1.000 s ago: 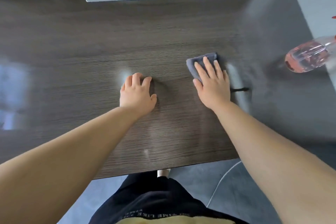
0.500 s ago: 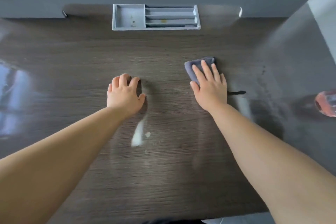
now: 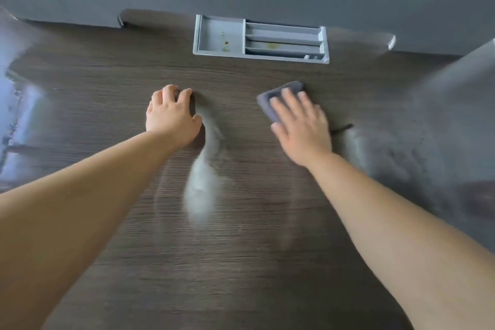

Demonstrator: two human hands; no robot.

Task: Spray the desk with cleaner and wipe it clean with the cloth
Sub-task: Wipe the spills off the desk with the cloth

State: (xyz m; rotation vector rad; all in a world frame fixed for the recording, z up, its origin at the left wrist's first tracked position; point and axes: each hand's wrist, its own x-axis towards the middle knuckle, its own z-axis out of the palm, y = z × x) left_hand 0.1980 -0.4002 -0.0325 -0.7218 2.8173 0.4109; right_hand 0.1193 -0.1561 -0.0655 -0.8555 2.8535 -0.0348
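Note:
A dark wood-grain desk [image 3: 107,94] fills the view. My right hand [image 3: 301,126] lies flat, fingers spread, pressing a folded grey cloth [image 3: 273,95] onto the desk right of centre; the cloth shows past my fingertips. A thin dark loop of the cloth sticks out to the right of my wrist. My left hand [image 3: 171,115] rests on the desk left of centre with its fingers curled under and nothing in it. A wet, shiny streak [image 3: 203,185] runs toward me from the left hand. The spray bottle is out of view.
A grey recessed tray [image 3: 222,37] with slotted compartments is set into the desk's back edge, against a dark grey wall. Wet, speckled patches glisten on the desk's right side [image 3: 401,158] and left side [image 3: 21,115].
The view has tilted up and away from the desk's near edge; the pink spray bottle at the right has left the frame. My right hand has pushed the cloth a little farther away.

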